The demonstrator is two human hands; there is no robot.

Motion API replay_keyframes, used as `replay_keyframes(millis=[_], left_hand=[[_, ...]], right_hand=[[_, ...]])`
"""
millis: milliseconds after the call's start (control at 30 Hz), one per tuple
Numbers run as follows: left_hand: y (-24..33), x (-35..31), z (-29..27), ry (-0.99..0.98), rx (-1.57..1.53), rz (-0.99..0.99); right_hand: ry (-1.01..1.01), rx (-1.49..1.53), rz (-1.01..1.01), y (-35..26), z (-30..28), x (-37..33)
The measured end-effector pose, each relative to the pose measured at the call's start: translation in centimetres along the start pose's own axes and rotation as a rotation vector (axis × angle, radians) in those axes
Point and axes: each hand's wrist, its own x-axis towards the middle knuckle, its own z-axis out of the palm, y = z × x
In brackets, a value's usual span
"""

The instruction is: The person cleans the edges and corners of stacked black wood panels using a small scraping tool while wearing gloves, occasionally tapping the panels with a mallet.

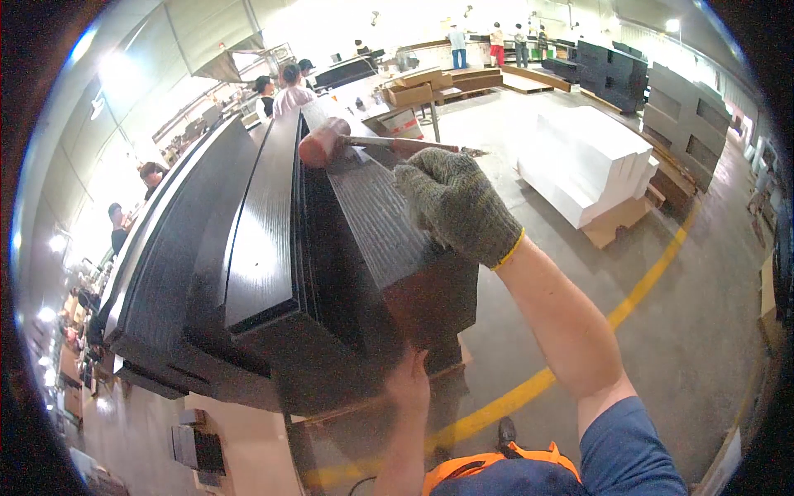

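Observation:
My right hand [463,202], in a grey knitted glove with a yellow cuff edge, is closed round the handle of a mallet [325,144]. The mallet's reddish-brown, rounded head points left, over the stacked black boards. Long black boards [269,248] with a wood-grain surface stand in several stacks before me, fanning away. Beneath my right hand lies the top board [376,223] of the right-hand stack. My bare left hand [408,379] is low at the near end of that stack, thumb apart; its fingers are blurred, and I cannot tell whether they touch the boards.
A block of white panels [587,165] sits on a pallet to the right. Behind it stand dark panel stacks [686,124]. A yellow floor line [529,388] curves past my right side. Several people work at the back and left. Small dark blocks [197,446] lie lower left.

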Motion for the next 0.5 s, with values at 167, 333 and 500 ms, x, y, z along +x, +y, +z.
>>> replay_keyframes(millis=[167,333,500], left_hand=[[0.6,0.1,-0.1,-0.054,-0.007,-0.034],[-0.2,-0.3,0.4,-0.004,0.032,0.051],[-1.0,-0.2,0.5,0.04,0.0,0.149]], right_hand=[[0.001,-0.062,0.006,-0.1,-0.3,-0.1],[-0.003,-0.028,0.032,-0.2,-0.3,-0.1],[-0.003,-0.021,0.04,-0.3,-0.3,-0.1]])
